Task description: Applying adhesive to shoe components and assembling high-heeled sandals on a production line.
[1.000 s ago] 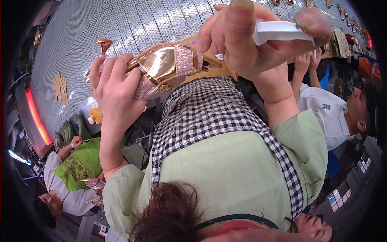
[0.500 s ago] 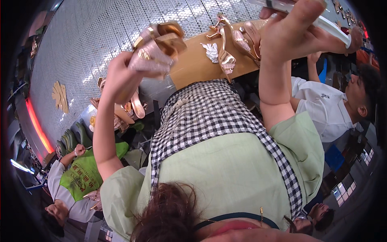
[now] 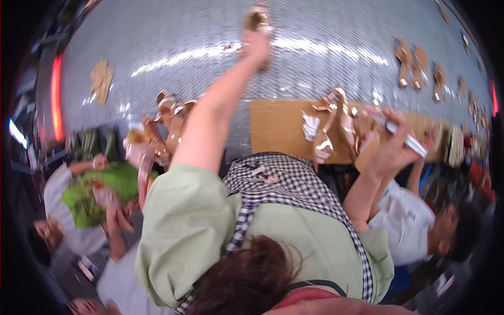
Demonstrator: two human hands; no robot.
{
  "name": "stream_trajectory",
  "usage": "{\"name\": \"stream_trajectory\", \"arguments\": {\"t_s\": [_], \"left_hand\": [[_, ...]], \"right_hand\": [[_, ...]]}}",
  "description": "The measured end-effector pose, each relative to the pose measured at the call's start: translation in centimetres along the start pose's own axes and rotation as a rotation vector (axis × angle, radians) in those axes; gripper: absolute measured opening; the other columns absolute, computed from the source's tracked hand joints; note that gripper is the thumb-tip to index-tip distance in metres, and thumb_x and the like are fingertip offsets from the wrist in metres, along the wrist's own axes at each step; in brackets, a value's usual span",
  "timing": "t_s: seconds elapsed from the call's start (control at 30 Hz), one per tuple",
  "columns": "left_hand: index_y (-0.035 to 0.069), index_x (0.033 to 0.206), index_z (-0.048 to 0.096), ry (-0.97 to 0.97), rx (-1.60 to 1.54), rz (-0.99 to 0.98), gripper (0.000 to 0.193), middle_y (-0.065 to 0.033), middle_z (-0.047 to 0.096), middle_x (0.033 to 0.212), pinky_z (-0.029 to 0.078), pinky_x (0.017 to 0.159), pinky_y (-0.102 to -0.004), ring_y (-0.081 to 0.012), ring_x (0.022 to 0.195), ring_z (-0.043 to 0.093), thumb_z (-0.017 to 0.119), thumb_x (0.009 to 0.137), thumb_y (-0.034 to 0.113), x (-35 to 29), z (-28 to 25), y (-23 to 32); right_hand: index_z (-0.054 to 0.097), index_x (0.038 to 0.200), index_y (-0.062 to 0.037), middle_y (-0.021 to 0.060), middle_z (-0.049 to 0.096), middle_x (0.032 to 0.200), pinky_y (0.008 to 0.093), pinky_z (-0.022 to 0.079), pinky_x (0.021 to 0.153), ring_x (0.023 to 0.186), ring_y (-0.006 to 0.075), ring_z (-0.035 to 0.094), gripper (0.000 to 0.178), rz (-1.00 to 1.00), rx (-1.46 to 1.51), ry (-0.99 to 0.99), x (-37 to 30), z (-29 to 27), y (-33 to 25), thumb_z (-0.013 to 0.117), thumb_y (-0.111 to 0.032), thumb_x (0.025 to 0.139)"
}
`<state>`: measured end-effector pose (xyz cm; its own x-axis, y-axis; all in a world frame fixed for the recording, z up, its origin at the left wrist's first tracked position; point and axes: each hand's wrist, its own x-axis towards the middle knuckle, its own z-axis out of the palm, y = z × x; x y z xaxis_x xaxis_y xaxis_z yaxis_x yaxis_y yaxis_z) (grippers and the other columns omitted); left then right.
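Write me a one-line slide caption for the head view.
Left hand reaches far across the metal table with a gold shoe piece; right hand holds a white tool over cardboard.

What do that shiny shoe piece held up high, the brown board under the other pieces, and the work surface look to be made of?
The shoe piece in the left hand looks like metallic gold synthetic leather, judging by its mirror-like glints, though blur leaves this open. The brown board is matte and flat, likely cardboard. The work surface seems a silvery mesh or textured metal, with streaky reflections.
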<state>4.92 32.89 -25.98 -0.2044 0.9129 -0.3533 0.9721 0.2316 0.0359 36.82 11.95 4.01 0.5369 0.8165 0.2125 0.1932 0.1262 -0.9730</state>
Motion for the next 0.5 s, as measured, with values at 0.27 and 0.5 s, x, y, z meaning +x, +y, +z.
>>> {"name": "stream_trajectory", "arguments": {"t_s": [0.27,0.5], "left_hand": [[0.012,0.125,0.062,0.131,-0.260,0.383,0.048,-0.0110,0.069,0.084,0.053,0.083,-0.0504,-0.0348,0.091,0.068,0.065,0.085,0.039,-11.6,-1.6,7.9],[0.010,0.093,0.066,0.308,-0.162,0.488,0.018,-0.0090,0.071,0.084,0.047,0.078,-0.0505,-0.0306,0.094,0.062,0.064,0.078,0.020,-10.4,-4.8,9.4]], "right_hand": [[0.013,0.148,-0.0018,0.0198,0.068,0.082,0.0307,0.056,0.066,0.070,0.0214,0.067,0.059,-0.035,-0.149,-0.143,-0.4,1.8,1.5,0.048,-0.006,0.101],[0.027,0.143,-0.0017,0.0188,0.071,0.084,0.0189,0.047,0.047,0.065,0.0171,0.068,0.050,-0.209,0.014,-0.179,-1.4,2.7,1.6,0.052,-0.013,0.101]]}}
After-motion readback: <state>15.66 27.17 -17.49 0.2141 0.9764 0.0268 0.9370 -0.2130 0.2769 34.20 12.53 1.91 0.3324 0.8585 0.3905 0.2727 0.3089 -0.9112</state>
